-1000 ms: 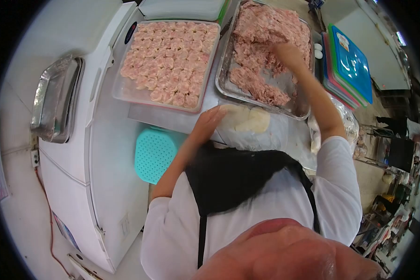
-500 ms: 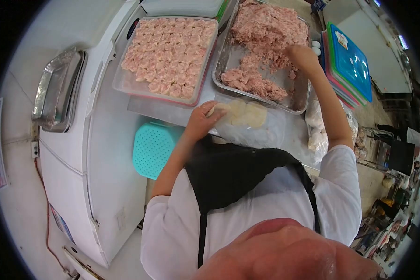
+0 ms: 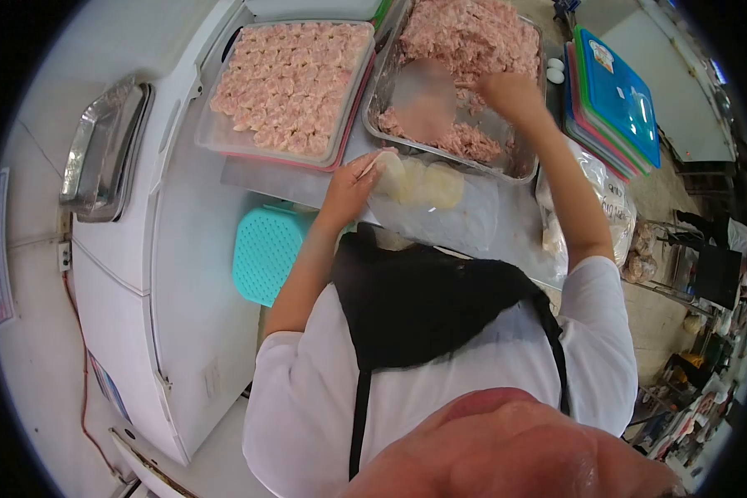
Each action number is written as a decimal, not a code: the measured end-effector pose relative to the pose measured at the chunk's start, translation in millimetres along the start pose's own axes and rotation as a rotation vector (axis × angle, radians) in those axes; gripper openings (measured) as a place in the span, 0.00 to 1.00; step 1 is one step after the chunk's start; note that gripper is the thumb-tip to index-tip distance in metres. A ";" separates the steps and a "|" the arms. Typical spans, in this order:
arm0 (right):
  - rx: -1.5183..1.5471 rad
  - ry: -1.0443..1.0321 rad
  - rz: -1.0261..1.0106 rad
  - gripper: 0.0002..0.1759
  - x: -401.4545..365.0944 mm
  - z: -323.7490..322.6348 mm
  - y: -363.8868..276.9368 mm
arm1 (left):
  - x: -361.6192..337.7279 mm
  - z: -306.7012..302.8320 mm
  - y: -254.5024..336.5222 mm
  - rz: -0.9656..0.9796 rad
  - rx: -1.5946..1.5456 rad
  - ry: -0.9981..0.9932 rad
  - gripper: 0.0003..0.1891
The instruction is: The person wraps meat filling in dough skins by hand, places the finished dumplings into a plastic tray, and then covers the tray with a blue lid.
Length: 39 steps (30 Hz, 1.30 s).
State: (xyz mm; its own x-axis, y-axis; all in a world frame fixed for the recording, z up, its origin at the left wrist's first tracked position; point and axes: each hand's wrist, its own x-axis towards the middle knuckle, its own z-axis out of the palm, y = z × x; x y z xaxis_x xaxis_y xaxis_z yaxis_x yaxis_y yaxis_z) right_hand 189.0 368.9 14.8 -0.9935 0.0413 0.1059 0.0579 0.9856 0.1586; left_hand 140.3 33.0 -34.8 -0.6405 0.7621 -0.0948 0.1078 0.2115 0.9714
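Observation:
My left hand (image 3: 350,189) pinches a thin round dough wrapper (image 3: 385,163) beside a small stack of pale wrappers (image 3: 432,184) on clear plastic. Over a deep metal tray (image 3: 519,171) of pink minced meat (image 3: 473,37), my right hand (image 3: 510,98) has its fingers curled. What it holds, if anything, cannot be made out. A blurred patch hides part of the meat left of it. Left of the tray, a plastic container (image 3: 205,138) carries rows of filled, open-topped dumplings (image 3: 295,83).
Coloured plastic lids (image 3: 618,100) stand stacked at the right, near white eggs (image 3: 555,75). Plastic bags (image 3: 593,195) lie by my right arm. A turquoise perforated stool (image 3: 270,253) is below my left arm, beside a white freezer (image 3: 195,315).
My right hand has moved left over the tray. My left hand has shifted slightly up and left with the wrapper, and the whole view has shifted a little.

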 end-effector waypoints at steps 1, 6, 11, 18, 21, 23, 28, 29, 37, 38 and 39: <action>0.029 -0.078 0.006 0.14 2.6 11.3 -15.9 | 0.1 6.6 2.4 0.005 -0.107 -0.017 0.13; 0.212 -0.022 -0.101 0.14 -21.9 27.6 -92.3 | 7.4 15.0 -30.9 0.242 0.180 -0.024 0.12; 0.610 0.040 0.045 0.18 -48.1 51.7 -81.2 | 15.6 15.5 -43.7 -0.019 -0.188 -0.034 0.13; 1.371 -0.053 0.500 0.18 -64.9 45.8 -52.3 | 75.4 44.4 9.5 -0.088 -1.238 0.184 0.21; 1.559 -0.091 0.533 0.17 -64.5 4.7 -70.5 | 106.7 57.1 45.1 -0.035 -1.485 0.123 0.22; 1.557 -0.025 0.508 0.17 -66.6 1.0 -89.4 | 119.7 65.8 74.4 0.016 -1.544 0.207 0.25; 0.814 0.016 0.272 0.17 -100.0 -15.7 -59.1 | 131.9 57.2 63.0 0.073 -1.374 0.152 0.34; 0.746 0.045 0.281 0.16 -103.8 -35.7 -56.9 | 134.5 57.8 57.9 0.029 -1.370 0.175 0.34; 0.441 0.349 0.261 0.14 -98.3 -21.5 -51.4 | 126.4 70.5 72.9 -0.038 -1.343 0.038 0.22; 0.430 0.349 0.266 0.14 -97.8 -17.4 -51.0 | 126.4 72.5 69.7 -0.020 -1.316 0.037 0.21; 0.446 0.361 0.266 0.14 -97.3 -9.0 -48.4 | 129.7 74.8 59.5 -0.043 -1.312 0.037 0.21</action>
State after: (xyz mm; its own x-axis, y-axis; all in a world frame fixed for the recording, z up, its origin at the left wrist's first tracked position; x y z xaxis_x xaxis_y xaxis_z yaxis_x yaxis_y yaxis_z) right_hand 283.8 315.7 5.6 -0.8506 0.3134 0.4222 0.1748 0.9258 -0.3351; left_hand 120.5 190.2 -5.5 -0.6479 0.7478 -0.1450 -0.7141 -0.5301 0.4572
